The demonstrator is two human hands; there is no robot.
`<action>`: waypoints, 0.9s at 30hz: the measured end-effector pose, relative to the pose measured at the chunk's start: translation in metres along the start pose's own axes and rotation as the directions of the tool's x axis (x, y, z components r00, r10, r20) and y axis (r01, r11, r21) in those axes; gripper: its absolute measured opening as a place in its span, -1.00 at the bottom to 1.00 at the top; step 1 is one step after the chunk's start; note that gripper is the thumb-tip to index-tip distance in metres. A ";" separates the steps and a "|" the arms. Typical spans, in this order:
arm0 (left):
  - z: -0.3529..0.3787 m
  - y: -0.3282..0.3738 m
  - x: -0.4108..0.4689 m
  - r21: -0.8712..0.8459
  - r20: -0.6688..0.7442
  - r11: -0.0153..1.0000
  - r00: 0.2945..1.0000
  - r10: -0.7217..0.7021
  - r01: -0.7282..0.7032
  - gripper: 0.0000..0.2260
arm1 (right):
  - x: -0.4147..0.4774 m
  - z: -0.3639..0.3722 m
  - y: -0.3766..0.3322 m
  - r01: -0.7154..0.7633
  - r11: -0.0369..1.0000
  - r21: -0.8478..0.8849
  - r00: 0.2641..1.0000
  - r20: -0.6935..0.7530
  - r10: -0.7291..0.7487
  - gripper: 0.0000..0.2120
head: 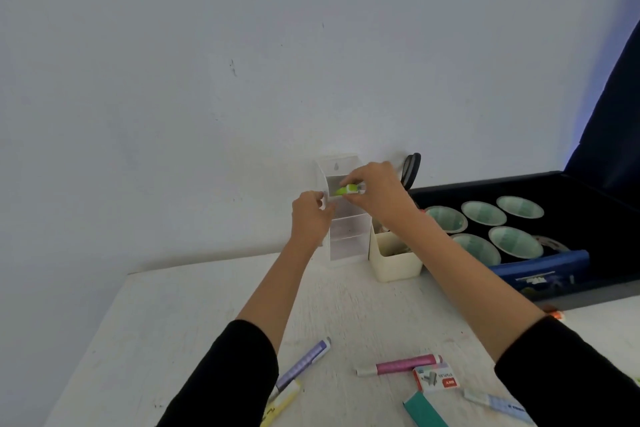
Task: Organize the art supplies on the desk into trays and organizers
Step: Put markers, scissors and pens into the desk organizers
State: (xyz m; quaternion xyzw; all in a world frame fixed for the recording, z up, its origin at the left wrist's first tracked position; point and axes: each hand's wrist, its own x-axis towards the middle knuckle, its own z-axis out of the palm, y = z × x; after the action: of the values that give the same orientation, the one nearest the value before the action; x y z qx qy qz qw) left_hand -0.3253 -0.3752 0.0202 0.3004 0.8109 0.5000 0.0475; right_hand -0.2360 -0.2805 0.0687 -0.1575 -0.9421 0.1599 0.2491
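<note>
A clear plastic drawer organizer stands against the wall at the back of the white desk. My left hand grips the front of its top drawer, which is pulled out. My right hand holds a small green and white item over that open drawer. On the near desk lie a purple marker, a yellow marker, a pink marker, a light blue marker, a box of staples and a teal object.
A cream bin stands right of the organizer, with black scissor handles rising behind my right hand. A dark blue case with several round pale green pans fills the right. An orange item lies near its front edge.
</note>
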 end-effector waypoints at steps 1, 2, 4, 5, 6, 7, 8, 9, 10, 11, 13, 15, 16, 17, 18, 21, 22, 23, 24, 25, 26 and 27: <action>0.001 0.000 0.003 0.005 0.005 1.000 1.000 0.020 -0.020 -0.88 | 0.004 0.002 -0.001 0.010 0.999 -0.034 0.999 0.038 -0.008 -0.80; 0.001 -0.001 0.005 0.021 0.005 0.999 0.999 0.032 -0.032 -0.86 | 0.008 0.003 -0.002 0.016 0.998 -0.062 0.997 0.071 -0.011 -0.80; 0.003 -0.004 0.008 0.064 -0.004 0.997 0.999 0.051 -0.050 -0.75 | 0.015 0.005 -0.005 0.025 0.993 -0.119 0.992 0.126 -0.010 -0.80; 0.005 -0.005 0.009 0.082 -0.017 0.995 0.998 0.065 -0.064 -0.70 | 0.017 0.005 -0.005 0.029 0.988 -0.150 0.989 0.145 -0.007 -0.79; 0.007 -0.006 0.010 0.097 -0.028 0.993 0.997 0.070 -0.067 -0.66 | 0.020 0.007 -0.004 0.027 0.985 -0.170 0.988 0.155 0.000 -0.78; 0.009 -0.007 0.011 0.107 -0.044 0.992 0.996 0.077 -0.072 -0.65 | 0.021 0.008 -0.002 0.023 0.983 -0.180 0.987 0.159 0.006 -0.78; 0.010 -0.007 0.011 0.111 -0.053 0.992 0.996 0.071 -0.064 -0.64 | 0.022 0.011 -0.002 0.015 0.983 -0.181 0.987 0.158 0.014 -0.77; 0.011 -0.008 0.012 0.111 -0.061 0.992 0.995 0.073 -0.066 -0.63 | 0.023 0.014 0.000 0.000 0.983 -0.186 0.987 0.158 0.029 -0.77; 0.011 -0.008 0.012 0.113 -0.064 0.991 0.995 0.073 -0.066 -0.63 | 0.024 0.016 0.000 -0.018 0.982 -0.188 0.988 0.149 0.047 -0.77; 0.012 -0.010 0.011 0.115 -0.066 0.991 0.995 0.081 -0.073 -0.62 | 0.025 0.019 -0.001 -0.040 0.982 -0.185 0.988 0.142 0.067 -0.77; 0.009 -0.008 0.010 0.120 -0.061 0.988 0.993 0.100 -0.092 -0.61 | 0.025 0.020 -0.002 -0.071 0.981 -0.183 0.989 0.113 0.092 -0.77; 0.009 -0.007 0.008 0.141 -0.065 0.985 0.992 0.107 -0.097 -0.60 | 0.022 0.022 -0.002 -0.089 0.979 -0.182 0.989 0.099 0.109 -0.74; 0.009 -0.006 0.007 0.137 -0.060 0.987 0.994 0.094 -0.085 -0.60 | 0.021 0.024 -0.002 -0.090 0.977 -0.191 0.989 0.095 0.110 -0.73; 0.009 -0.006 0.008 0.128 -0.052 0.989 0.995 0.085 -0.078 -0.62 | 0.020 0.026 -0.001 -0.084 0.973 -0.213 0.990 0.095 0.106 -0.72; 0.008 -0.004 0.006 0.131 -0.029 0.989 0.997 0.067 -0.062 -0.66 | 0.021 0.028 0.000 -0.076 0.968 -0.240 0.989 0.103 0.103 -0.73; 0.001 0.000 -0.001 0.133 0.088 0.991 0.996 0.005 -0.017 -0.84 | 0.017 0.023 0.002 -0.063 0.964 -0.258 0.981 0.161 0.108 -0.74; -0.002 0.003 -0.005 0.139 0.132 0.990 0.991 -0.031 0.012 -0.73 | 0.015 0.017 0.002 -0.064 0.971 -0.231 0.979 0.175 0.106 -0.73; -0.005 0.003 -0.009 0.141 0.156 0.989 0.985 -0.069 0.047 -0.65 | 0.011 0.011 0.002 -0.060 0.978 -0.198 0.980 0.175 0.096 -0.72; -0.008 0.005 -0.015 0.133 0.159 0.989 0.983 -0.093 0.072 -0.61 | 0.005 0.004 0.001 -0.049 0.984 -0.170 0.985 0.155 0.076 -0.70; -0.010 0.005 -0.020 0.117 0.146 0.989 0.984 -0.103 0.086 -0.61 | -0.003 -0.003 0.000 -0.034 0.988 -0.149 0.991 0.122 0.053 -0.68; -0.012 0.005 -0.027 0.090 0.139 0.990 0.983 -0.122 0.110 -0.61 | -0.012 -0.010 0.001 -0.018 0.991 -0.136 0.996 0.080 0.029 -0.67; -0.013 0.005 -0.035 0.058 0.135 0.990 0.981 -0.139 0.132 -0.60 | -0.021 -0.015 0.000 -0.003 0.993 -0.115 0.999 0.033 0.007 -0.66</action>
State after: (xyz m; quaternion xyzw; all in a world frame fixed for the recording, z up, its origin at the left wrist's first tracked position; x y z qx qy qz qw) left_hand -0.2997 -0.4027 0.0231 0.2794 0.8361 0.4538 0.1304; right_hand -0.2105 -0.2853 0.0724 -0.1711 -0.9534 0.1085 0.2235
